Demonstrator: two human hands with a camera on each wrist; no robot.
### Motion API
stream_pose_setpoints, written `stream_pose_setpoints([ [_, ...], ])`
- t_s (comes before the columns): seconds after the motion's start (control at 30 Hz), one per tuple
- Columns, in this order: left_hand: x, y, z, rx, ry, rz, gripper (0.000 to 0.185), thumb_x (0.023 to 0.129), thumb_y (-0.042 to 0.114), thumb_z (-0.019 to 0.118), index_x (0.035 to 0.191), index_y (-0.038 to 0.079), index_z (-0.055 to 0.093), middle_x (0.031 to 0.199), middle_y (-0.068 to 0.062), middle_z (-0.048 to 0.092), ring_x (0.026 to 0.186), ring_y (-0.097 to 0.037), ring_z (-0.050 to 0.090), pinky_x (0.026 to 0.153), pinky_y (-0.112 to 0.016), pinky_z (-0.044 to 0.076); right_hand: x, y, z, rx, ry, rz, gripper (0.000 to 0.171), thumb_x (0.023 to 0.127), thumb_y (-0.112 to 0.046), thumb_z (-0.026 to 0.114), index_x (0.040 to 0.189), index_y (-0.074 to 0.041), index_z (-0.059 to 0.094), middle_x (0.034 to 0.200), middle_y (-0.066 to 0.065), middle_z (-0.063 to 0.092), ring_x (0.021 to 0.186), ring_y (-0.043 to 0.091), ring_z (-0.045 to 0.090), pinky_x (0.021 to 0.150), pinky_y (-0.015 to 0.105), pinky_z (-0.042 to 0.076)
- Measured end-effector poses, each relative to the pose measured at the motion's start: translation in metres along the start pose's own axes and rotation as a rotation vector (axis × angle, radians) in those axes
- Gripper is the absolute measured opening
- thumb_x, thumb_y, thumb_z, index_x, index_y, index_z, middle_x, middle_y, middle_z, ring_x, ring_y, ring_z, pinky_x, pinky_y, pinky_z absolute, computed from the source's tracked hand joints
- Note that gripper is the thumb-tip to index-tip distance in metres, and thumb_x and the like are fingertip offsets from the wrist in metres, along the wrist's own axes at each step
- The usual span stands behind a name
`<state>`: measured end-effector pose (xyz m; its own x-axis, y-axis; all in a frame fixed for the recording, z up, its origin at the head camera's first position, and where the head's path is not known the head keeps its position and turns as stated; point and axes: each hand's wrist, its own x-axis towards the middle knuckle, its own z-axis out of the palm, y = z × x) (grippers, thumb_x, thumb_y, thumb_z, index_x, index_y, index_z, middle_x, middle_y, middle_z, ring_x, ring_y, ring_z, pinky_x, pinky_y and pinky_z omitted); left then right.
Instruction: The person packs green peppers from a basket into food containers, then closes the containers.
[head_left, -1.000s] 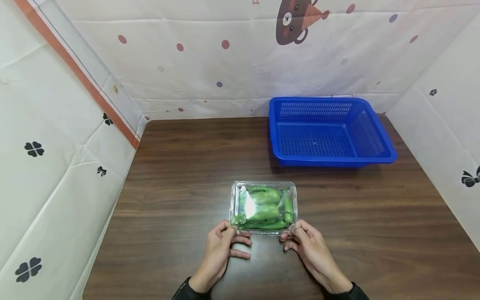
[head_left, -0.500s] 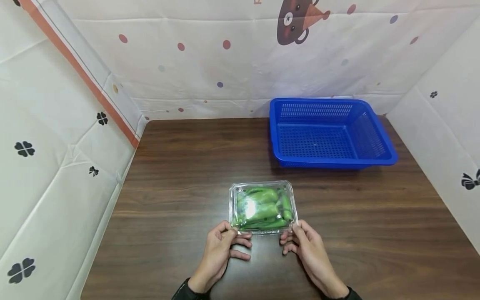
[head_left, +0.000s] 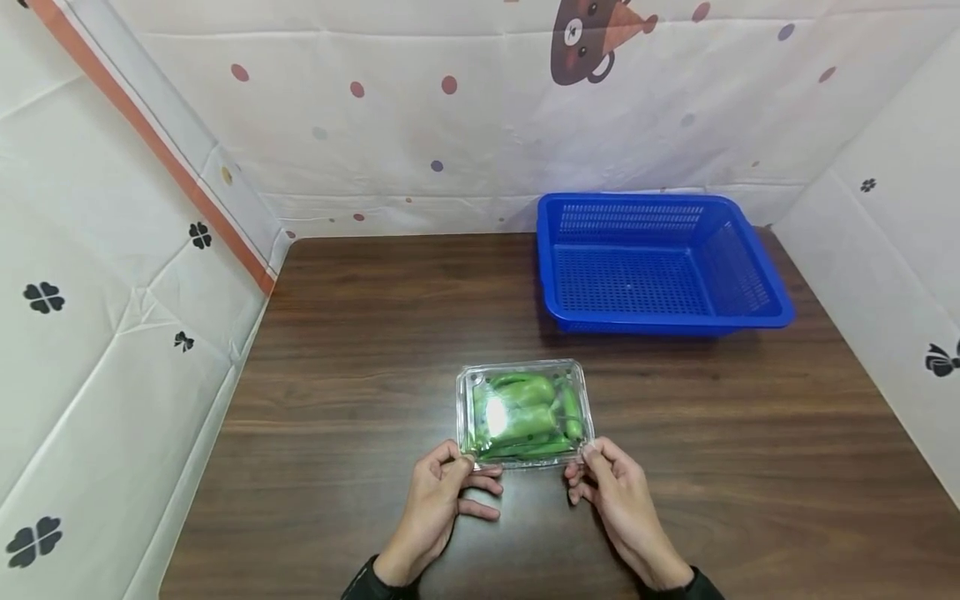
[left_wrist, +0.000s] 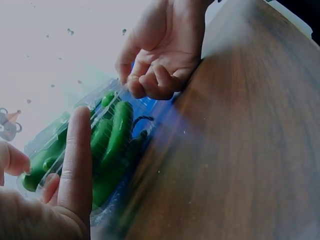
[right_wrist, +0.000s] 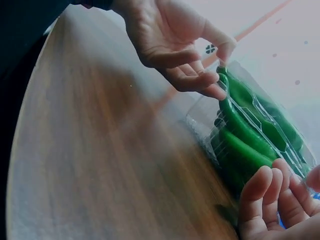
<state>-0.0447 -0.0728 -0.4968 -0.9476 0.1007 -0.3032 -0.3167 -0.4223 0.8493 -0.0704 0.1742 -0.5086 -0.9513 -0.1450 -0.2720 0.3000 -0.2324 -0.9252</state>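
A clear plastic clamshell box (head_left: 525, 367) full of green peppers (head_left: 521, 418) is at the middle of the table in the head view. My left hand (head_left: 438, 508) pinches its near left corner between thumb and index finger, the other fingers stretched out below the rim. At the near right corner my right hand (head_left: 618, 508) pinches the rim the same way, its remaining fingers bent underneath. In the left wrist view the long peppers (left_wrist: 117, 132) show through the box's side. From the right wrist, the peppers (right_wrist: 245, 130) lie behind the lid seam.
A blue perforated plastic basket (head_left: 671, 321) stands at the back right of the brown wooden table (head_left: 360, 333), beyond the box. White patterned cloth (head_left: 375, 125) hangs behind and along both sides.
The box has turned slightly, its far edge shifting a little left. Both hands keep their pinch on the near corners. The left cloth has moved slightly left.
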Motion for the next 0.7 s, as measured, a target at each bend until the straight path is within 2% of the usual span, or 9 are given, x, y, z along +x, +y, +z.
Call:
stream_pose_setpoints([
  [0.2, -0.001, 0.004, 0.000, 0.041, -0.002, -0.055, 0.020, 0.104, 0.011, 0.053, 0.087, 0.004, 0.044, 0.107, -0.036, 0.068, 0.084, -0.031, 0.075, 0.063, -0.051, 0.064, 0.003, -0.001, 0.004, -0.046, 0.041, 0.070, 0.025, 0.109, -0.010, 0.043, 0.098, 0.011, 0.050, 0.088, 0.020, 0.062, 0.073, 0.023, 0.062, 0.055, 0.034, 0.058],
  [0.37, 0.002, 0.007, -0.004, 0.114, -0.004, -0.079, 0.023, 0.104, 0.019, 0.056, 0.092, 0.001, 0.048, 0.108, -0.034, 0.069, 0.081, -0.031, 0.075, 0.061, -0.053, 0.063, 0.003, 0.000, 0.004, -0.055, 0.051, 0.085, 0.026, 0.110, -0.013, 0.045, 0.099, 0.010, 0.049, 0.087, 0.022, 0.061, 0.070, 0.024, 0.062, 0.054, 0.037, 0.058],
  [0.57, 0.002, 0.010, -0.008, 0.232, 0.012, -0.080, 0.032, 0.105, 0.025, 0.058, 0.104, -0.007, 0.053, 0.105, -0.032, 0.070, 0.078, -0.032, 0.074, 0.058, -0.053, 0.062, 0.001, 0.002, -0.002, -0.069, 0.033, 0.080, 0.032, 0.109, -0.020, 0.051, 0.104, 0.011, 0.049, 0.087, 0.021, 0.061, 0.069, 0.023, 0.062, 0.055, 0.038, 0.059],
  [0.7, 0.002, 0.010, -0.010, 0.307, 0.042, -0.054, 0.034, 0.104, 0.026, 0.061, 0.109, -0.006, 0.053, 0.101, -0.030, 0.070, 0.077, -0.035, 0.073, 0.056, -0.052, 0.062, 0.003, 0.002, -0.008, -0.097, 0.030, 0.081, 0.034, 0.109, -0.022, 0.053, 0.106, 0.011, 0.052, 0.088, 0.021, 0.061, 0.068, 0.024, 0.063, 0.056, 0.040, 0.061],
])
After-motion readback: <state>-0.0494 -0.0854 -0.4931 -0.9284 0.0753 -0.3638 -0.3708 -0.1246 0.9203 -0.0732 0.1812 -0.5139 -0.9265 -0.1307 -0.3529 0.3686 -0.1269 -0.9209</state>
